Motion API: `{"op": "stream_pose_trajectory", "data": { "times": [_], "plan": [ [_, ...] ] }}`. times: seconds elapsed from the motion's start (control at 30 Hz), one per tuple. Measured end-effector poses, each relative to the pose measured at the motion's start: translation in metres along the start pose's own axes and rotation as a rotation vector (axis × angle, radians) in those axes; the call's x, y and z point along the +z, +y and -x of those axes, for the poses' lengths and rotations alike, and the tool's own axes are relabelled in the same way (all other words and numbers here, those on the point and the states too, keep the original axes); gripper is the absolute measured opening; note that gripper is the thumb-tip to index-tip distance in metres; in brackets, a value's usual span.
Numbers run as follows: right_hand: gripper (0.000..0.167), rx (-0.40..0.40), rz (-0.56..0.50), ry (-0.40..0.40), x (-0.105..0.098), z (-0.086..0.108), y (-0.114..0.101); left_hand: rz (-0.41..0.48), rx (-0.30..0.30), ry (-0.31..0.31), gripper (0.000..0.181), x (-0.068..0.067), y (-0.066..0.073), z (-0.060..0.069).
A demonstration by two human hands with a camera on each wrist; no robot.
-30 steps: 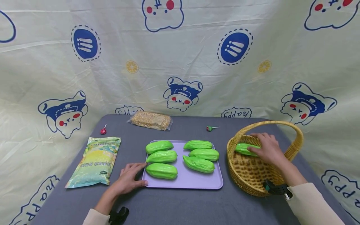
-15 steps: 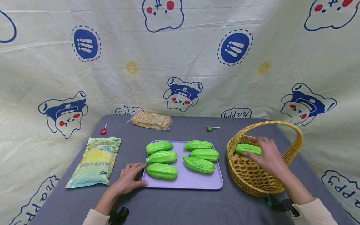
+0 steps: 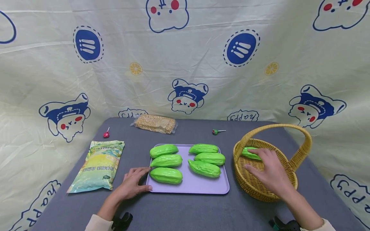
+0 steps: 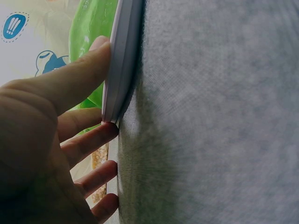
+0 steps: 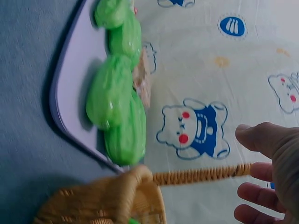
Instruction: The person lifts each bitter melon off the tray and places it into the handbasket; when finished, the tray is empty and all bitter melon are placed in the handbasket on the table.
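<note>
Against the left edge of the lilac tray [image 3: 199, 188] rests my left hand [image 3: 131, 185], fingers spread and fairly straight; in the left wrist view its thumb touches the tray rim [image 4: 122, 60]. Six green ridged vegetables lie on the tray, three on the left, such as the front one [image 3: 166, 175], and three on the right [image 3: 204, 168]. My right hand [image 3: 273, 170] is over the wicker basket [image 3: 251, 187], its fingers apart and holding nothing. A green vegetable [image 3: 250, 153] lies in the basket by its left wall, partly hidden by the fingers.
Left of the tray lies a yellow-green packet [image 3: 96, 166], with a red lollipop [image 3: 106, 133] behind it. Farther back are a clear bag of grains [image 3: 155, 124] and a green lollipop [image 3: 215, 132]. The basket's tall handle [image 3: 303, 154] arches above its right side.
My right hand has let go of the green vegetable in the basket and drawn back towards the near side, its fingers and thumb now apart. The left hand and tray have not moved.
</note>
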State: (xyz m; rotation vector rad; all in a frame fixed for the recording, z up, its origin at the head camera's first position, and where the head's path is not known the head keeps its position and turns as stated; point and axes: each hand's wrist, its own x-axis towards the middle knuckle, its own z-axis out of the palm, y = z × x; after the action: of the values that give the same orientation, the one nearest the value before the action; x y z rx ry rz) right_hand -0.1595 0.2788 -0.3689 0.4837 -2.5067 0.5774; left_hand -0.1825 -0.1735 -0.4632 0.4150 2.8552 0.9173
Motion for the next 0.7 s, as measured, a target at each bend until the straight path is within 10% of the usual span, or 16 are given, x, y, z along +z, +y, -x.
{"op": "stream_pose_trajectory", "data": {
  "times": [0.7],
  "plan": [
    [0.051, -0.129, 0.041, -0.025, 0.055, 0.014, -0.041, -0.011, 0.012, 0.008, 0.072, 0.000, -0.001, 0.000]
  ]
}}
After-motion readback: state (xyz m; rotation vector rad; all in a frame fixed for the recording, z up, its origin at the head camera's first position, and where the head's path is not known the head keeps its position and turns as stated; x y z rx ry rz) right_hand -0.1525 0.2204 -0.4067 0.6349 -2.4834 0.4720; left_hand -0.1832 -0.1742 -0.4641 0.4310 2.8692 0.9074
